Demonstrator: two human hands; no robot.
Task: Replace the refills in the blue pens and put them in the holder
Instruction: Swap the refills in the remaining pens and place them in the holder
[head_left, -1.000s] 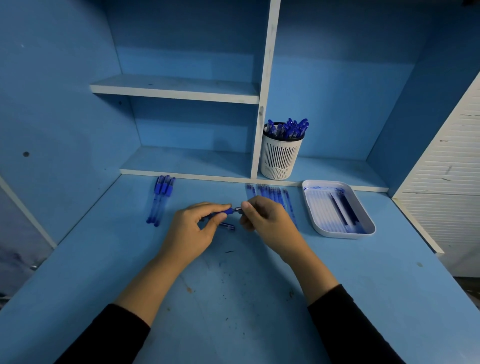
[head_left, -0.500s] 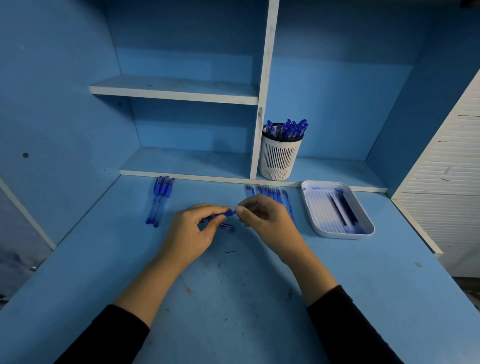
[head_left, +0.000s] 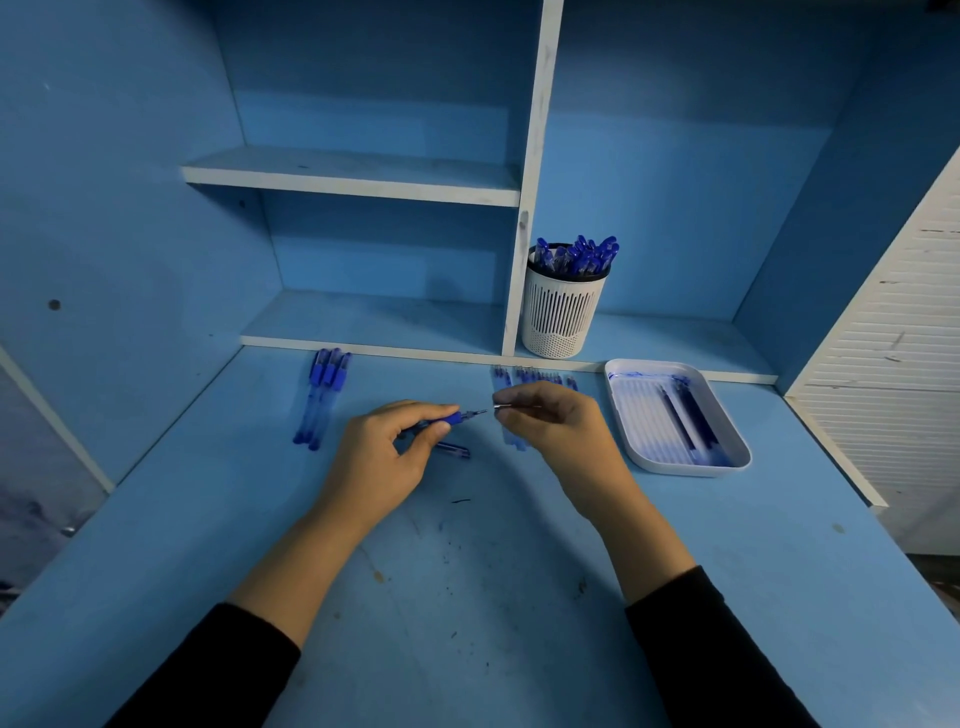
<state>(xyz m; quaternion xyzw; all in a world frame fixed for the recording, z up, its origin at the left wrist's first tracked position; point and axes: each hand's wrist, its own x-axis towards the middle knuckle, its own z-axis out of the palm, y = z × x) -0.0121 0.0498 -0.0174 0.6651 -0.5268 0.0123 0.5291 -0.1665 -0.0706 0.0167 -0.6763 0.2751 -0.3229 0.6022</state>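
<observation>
My left hand (head_left: 387, 457) grips a blue pen (head_left: 451, 418) by its blue grip, the refill tip sticking out to the right. My right hand (head_left: 553, 421) pinches a small metal tip piece (head_left: 500, 408), a short gap away from the pen's tip. A pen cap (head_left: 453, 450) lies on the desk under my left fingers. Three blue pens (head_left: 322, 395) lie side by side at the left. A row of several refills (head_left: 535, 375) lies behind my right hand, partly hidden. The white slotted holder (head_left: 563, 312) on the low shelf holds several blue pens.
A white tray (head_left: 639, 415) stained with blue ink holds two dark refills at the right. A shelf unit with a white divider (head_left: 530, 208) rises behind the desk. A white slatted panel (head_left: 893, 338) stands at the far right. The desk surface (head_left: 467, 597) carries ink marks.
My hands were together on the pen's front end. Now my right hand has drawn to the right with the metal tip piece, off the pen held in my left hand.
</observation>
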